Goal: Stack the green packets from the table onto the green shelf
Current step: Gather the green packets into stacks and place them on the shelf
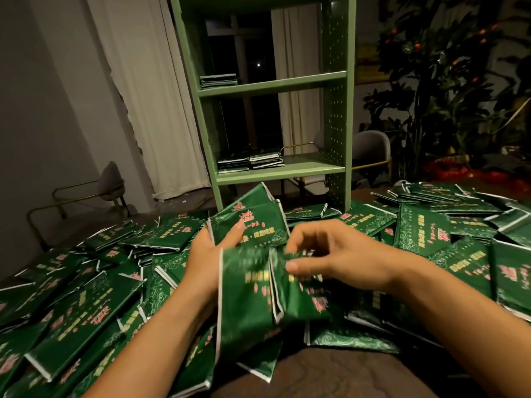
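Nearest edge: bare dark table (330,374) strip, then a heap of green packets (86,305) covering the rest of the top, overlapping at all angles.

My right hand (330,255): fingers curled, thumb and fingertips pinching the top edge of a blurred packet (253,297) that hangs upright in front of me. Motion blur on it, print unreadable.

My left hand (208,254): gripping a held bundle (253,222) of packets, thumb pressed across the front face, fingers behind and hidden. Bundle is tilted, top corner pointing up toward the shelf. Can't tell how many packets are in it. The blurred packet overlaps the bundle's lower edge; touching or not, can't tell.

Beyond the hands: green shelf (275,84) stands on the table's far side. Lower board has two short stacks (250,162) side by side at its left end. Middle board has one small stack (219,81), also far left.

Behind: white curtains (149,96), dark window, grey chairs (370,147) either side, plant (448,67) with red fruit at right.
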Demonstrator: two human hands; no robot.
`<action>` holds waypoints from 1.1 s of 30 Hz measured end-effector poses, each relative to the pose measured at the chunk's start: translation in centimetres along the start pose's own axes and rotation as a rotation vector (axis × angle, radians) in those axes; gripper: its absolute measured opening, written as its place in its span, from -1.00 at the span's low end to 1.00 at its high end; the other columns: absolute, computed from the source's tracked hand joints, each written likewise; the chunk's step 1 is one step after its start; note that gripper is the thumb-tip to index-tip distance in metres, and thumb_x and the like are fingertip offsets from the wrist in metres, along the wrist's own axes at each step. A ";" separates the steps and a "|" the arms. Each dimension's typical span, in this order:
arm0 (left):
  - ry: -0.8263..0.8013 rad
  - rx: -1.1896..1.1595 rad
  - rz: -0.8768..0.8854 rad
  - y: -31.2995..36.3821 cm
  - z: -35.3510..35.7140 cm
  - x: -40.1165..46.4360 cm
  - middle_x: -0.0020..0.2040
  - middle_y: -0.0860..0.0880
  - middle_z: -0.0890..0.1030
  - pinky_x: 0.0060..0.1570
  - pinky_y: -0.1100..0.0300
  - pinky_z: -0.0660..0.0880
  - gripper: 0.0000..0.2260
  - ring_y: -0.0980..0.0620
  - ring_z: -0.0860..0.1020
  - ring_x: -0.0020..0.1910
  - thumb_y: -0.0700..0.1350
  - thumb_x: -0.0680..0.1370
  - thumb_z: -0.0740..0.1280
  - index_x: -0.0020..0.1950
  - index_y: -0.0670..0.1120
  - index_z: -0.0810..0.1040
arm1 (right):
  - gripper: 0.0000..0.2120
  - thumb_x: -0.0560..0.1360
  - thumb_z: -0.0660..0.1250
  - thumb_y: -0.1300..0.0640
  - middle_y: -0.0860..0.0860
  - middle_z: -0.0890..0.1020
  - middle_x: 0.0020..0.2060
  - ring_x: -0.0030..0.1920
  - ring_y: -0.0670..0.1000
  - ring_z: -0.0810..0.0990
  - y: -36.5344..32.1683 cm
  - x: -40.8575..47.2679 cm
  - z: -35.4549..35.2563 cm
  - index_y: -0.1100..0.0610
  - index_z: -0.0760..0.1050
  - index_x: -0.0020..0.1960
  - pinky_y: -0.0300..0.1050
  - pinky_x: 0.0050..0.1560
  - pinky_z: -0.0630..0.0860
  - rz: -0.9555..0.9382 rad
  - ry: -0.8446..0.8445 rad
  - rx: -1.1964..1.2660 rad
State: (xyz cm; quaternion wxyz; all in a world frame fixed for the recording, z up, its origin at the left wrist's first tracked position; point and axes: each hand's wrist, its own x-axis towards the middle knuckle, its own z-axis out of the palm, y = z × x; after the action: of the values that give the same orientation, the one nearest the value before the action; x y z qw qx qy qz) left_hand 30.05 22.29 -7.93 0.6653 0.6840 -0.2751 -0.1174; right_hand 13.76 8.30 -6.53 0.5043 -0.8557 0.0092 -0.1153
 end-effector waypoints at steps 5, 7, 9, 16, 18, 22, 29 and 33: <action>0.079 -0.163 -0.115 0.6 0.3 1.2 -0.22 -0.17 0.53 -0.31 0.15 0.46 -0.80 -0.09 0.51 -0.28 -0.25 0.64 0.29 -0.19 -0.14 0.46 | -0.87 0.45 0.46 0.13 0.05 0.65 -0.20 -0.22 -0.08 0.57 0.9 0.6 -1.3 0.17 0.55 -0.08 -0.25 -0.16 0.45 0.044 0.408 0.342; 0.073 -0.322 -0.143 0.8 0.7 1.6 -0.17 -0.21 0.62 -0.29 0.13 0.56 -0.79 -0.07 0.61 -0.31 -0.22 0.66 0.23 -0.13 -0.18 0.56 | -0.85 0.40 0.47 0.06 0.07 0.66 -0.15 -0.11 0.03 0.54 1.3 0.8 -1.6 0.10 0.57 -0.12 -0.07 -0.03 0.37 0.070 0.474 0.427; 0.026 -0.351 -0.168 0.5 0.9 1.8 -0.16 -0.14 0.71 -0.33 0.19 0.63 -0.71 0.02 0.69 -0.31 -0.27 0.65 0.21 -0.15 -0.09 0.67 | -0.88 0.40 0.45 0.09 0.05 0.66 -0.18 -0.13 0.02 0.57 1.5 0.9 -1.8 0.11 0.57 -0.13 -0.05 -0.03 0.41 0.088 0.513 0.539; 0.183 -0.088 0.023 0.6 1.0 2.3 0.44 0.05 0.42 0.27 0.14 0.30 -0.56 -0.04 0.41 0.38 0.04 0.69 0.22 0.55 -0.04 0.29 | -0.87 0.47 0.40 0.13 0.07 0.68 -0.18 -0.25 -0.05 0.64 0.6 1.6 -3.7 0.18 0.58 -0.04 -0.15 -0.20 0.53 0.066 0.726 0.695; 0.188 -0.069 0.104 0.8 1.4 2.0 0.32 0.11 0.47 0.15 0.19 0.26 -0.65 0.07 0.42 0.19 0.03 0.70 0.18 0.49 0.01 0.34 | -0.89 0.52 0.39 0.14 0.06 0.69 -0.17 -0.23 -0.05 0.64 0.3 2.2 -4.1 0.17 0.58 0.00 -0.14 -0.19 0.54 0.048 0.800 0.725; 0.151 -0.173 0.080 0.9 2.2 1.4 0.31 0.19 0.45 0.02 0.10 0.57 -0.71 0.11 0.63 0.05 0.03 0.71 0.14 0.44 0.14 0.33 | -0.92 0.58 0.34 0.16 0.07 0.68 -0.19 -0.28 -0.07 0.65 0.7 3.2 -2.6 0.17 0.56 -0.03 -0.25 -0.38 0.55 0.085 0.745 0.786; 0.041 0.001 0.032 -0.6 2.8 0.6 -0.05 -0.12 0.56 -0.05 0.09 0.57 -0.56 0.05 0.61 -0.11 0.30 0.58 0.21 0.03 -0.09 0.46 | -0.77 0.58 0.32 0.12 0.11 0.67 -0.20 -0.27 -0.01 0.63 1.9 3.2 1.1 0.29 0.47 0.07 -0.15 -0.25 0.58 0.187 0.564 0.662; 0.062 -0.176 -0.138 -0.8 2.3 0.1 -0.04 -0.27 0.59 0.10 -0.33 0.56 -0.66 -0.20 0.64 -0.05 0.13 0.61 0.33 -0.03 -0.16 0.45 | -0.82 0.55 0.35 0.15 0.03 0.43 -0.37 -0.35 -0.02 0.56 2.0 2.8 2.3 0.23 0.39 -0.10 -0.17 -0.22 0.60 0.187 0.538 0.553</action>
State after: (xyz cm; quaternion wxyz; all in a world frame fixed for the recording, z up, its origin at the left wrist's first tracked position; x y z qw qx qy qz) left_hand 29.09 20.22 -8.84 0.7214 0.6436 -0.1952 -0.1653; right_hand 17.12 8.95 -8.79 0.7037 -0.6223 0.1874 -0.2872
